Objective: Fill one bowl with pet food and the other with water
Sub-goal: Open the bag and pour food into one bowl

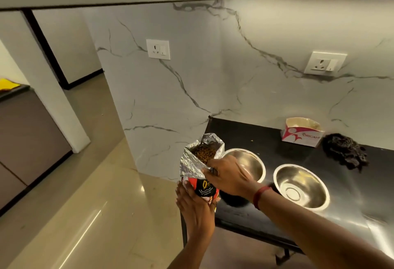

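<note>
An open pet food bag (193, 163), foil inside and red and black outside, is held up at the left end of the black counter (245, 134). Brown kibble (203, 152) shows in its mouth. My left hand (195, 207) supports the bag from below. My right hand (227, 176) grips the bag's upper right edge. Two steel bowls stand on the counter, both with nothing in them: the left bowl (252, 162) is partly hidden behind my right hand, the right bowl (301, 185) is in full view.
A red and white carton (300, 133) stands at the back of the counter by the marble wall, with a dark crumpled cloth (345, 151) to its right. Two wall sockets (158, 49) (325, 63) sit above. Tiled floor lies to the left.
</note>
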